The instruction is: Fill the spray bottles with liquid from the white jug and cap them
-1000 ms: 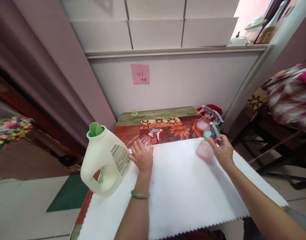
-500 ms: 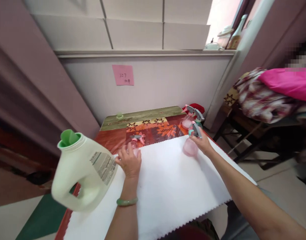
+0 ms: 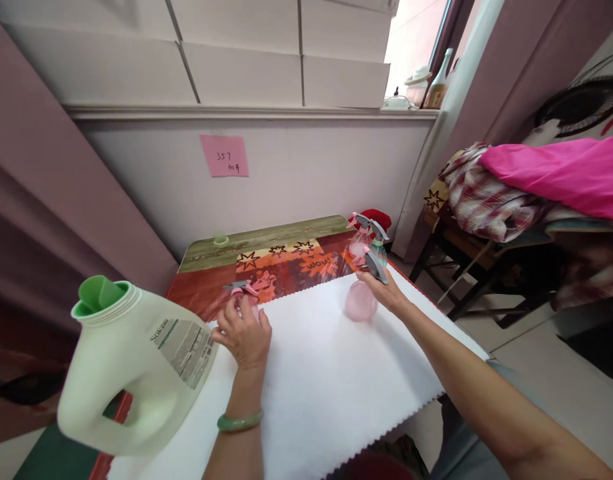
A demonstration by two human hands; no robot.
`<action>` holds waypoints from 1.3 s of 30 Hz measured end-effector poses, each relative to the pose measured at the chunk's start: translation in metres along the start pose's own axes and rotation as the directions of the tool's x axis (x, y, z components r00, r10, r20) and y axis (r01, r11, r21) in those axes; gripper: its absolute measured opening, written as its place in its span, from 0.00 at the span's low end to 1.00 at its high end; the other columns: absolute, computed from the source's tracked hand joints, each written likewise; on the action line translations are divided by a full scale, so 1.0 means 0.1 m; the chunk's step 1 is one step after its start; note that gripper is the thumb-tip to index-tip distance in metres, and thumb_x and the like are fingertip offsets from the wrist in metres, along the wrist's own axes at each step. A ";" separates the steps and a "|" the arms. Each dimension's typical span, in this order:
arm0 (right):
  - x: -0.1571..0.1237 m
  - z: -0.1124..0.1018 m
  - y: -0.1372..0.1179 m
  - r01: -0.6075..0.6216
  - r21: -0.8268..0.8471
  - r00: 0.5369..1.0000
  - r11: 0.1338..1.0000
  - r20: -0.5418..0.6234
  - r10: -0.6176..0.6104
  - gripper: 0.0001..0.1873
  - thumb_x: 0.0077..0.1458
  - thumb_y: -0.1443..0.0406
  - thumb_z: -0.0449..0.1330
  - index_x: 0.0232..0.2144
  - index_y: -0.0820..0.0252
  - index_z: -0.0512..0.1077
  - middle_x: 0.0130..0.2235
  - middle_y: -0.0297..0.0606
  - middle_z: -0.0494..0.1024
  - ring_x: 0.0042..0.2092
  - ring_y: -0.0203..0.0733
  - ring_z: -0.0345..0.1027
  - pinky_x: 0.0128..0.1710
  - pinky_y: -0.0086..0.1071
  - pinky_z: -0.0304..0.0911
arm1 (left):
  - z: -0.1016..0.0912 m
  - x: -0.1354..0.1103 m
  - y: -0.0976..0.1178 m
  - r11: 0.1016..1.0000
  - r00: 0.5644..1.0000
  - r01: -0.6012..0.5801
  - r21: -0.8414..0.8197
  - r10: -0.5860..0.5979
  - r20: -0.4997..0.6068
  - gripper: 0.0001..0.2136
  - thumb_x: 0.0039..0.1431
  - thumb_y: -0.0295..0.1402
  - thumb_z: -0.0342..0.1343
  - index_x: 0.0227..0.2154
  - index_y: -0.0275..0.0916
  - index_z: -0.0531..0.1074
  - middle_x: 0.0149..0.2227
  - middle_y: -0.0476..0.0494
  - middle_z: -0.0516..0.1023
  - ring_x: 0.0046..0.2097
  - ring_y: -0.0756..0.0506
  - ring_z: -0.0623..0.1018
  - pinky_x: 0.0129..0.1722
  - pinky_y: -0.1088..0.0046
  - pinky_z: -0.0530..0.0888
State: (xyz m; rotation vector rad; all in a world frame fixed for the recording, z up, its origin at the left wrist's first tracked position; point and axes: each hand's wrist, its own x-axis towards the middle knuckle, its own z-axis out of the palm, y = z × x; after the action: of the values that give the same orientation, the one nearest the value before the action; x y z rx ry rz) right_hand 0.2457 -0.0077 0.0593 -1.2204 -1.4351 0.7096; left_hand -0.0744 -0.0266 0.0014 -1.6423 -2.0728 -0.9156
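Observation:
My left hand is closed round a small pink spray bottle standing at the far edge of a white cloth; only the bottle's grey and pink trigger head shows above my fingers. My right hand grips the neck of a second pink spray bottle, whose round body rests on the cloth. A green bangle is on my left wrist. Two more spray bottles stand at the table's far right corner.
A large pale green detergent jug with an open green spout stands at the table's left edge. A small green cap lies at the back. A chair piled with plaid and pink fabric stands to the right. A pink note is on the wall.
The view has swung to the right, so the table and jug sit further left in the picture. Both hands keep their hold on the two spray bottles.

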 end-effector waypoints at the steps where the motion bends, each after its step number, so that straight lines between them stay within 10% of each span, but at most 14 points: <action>1: -0.04 0.03 -0.06 0.000 0.043 1.000 0.999 0.021 0.000 0.14 0.54 0.58 0.61 0.44 0.53 0.74 0.41 0.37 0.76 0.43 0.46 0.69 0.47 0.41 0.65 | 0.01 0.00 0.00 1.000 1.000 0.000 0.004 0.000 -0.019 0.22 0.64 0.39 0.51 0.57 0.35 0.69 0.62 0.27 0.66 0.61 0.28 0.64 0.54 0.46 0.59; 6: -0.24 0.22 -0.24 -0.065 0.251 0.983 0.966 0.180 0.019 0.12 0.52 0.62 0.61 0.41 0.52 0.75 0.46 0.38 0.78 0.51 0.48 0.68 0.55 0.43 0.60 | 0.05 -0.04 0.02 0.980 0.968 -0.184 -0.072 0.168 -0.187 0.25 0.59 0.46 0.59 0.56 0.36 0.71 0.65 0.23 0.61 0.63 0.25 0.62 0.58 0.41 0.55; 13: -0.32 0.34 -0.19 -0.065 0.211 0.968 0.975 0.249 0.011 0.06 0.53 0.62 0.61 0.35 0.55 0.74 0.40 0.38 0.77 0.43 0.46 0.69 0.45 0.39 0.63 | 0.08 -0.18 0.20 0.760 0.866 -0.500 -0.415 0.431 -0.254 0.12 0.62 0.30 0.57 0.48 0.37 0.74 0.49 0.32 0.78 0.52 0.38 0.76 0.54 0.58 0.70; 23: -0.33 0.36 -0.24 -0.018 0.164 0.949 0.986 0.314 -0.035 0.07 0.58 0.59 0.60 0.36 0.53 0.74 0.39 0.37 0.76 0.44 0.45 0.69 0.50 0.42 0.63 | 0.04 -0.28 0.30 0.700 0.882 -0.382 -0.603 0.470 -0.013 0.06 0.66 0.30 0.53 0.34 0.40 0.73 0.30 0.48 0.78 0.28 0.51 0.75 0.32 0.74 0.70; 39: -0.26 0.28 -0.19 -0.001 0.196 0.970 0.981 0.238 -0.046 0.08 0.55 0.60 0.61 0.37 0.53 0.77 0.45 0.39 0.79 0.51 0.49 0.70 0.57 0.45 0.59 | 0.05 -0.30 0.27 0.730 0.894 -0.275 -0.626 0.433 0.113 0.09 0.66 0.31 0.52 0.31 0.40 0.74 0.29 0.49 0.77 0.27 0.51 0.73 0.31 0.74 0.68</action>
State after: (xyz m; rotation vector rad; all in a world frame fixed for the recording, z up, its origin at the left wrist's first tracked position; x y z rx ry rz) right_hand 0.2108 -0.0323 0.0610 -0.9890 -1.5341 0.9867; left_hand -0.0399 -0.0416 -0.0132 -2.4974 -1.5689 -1.3662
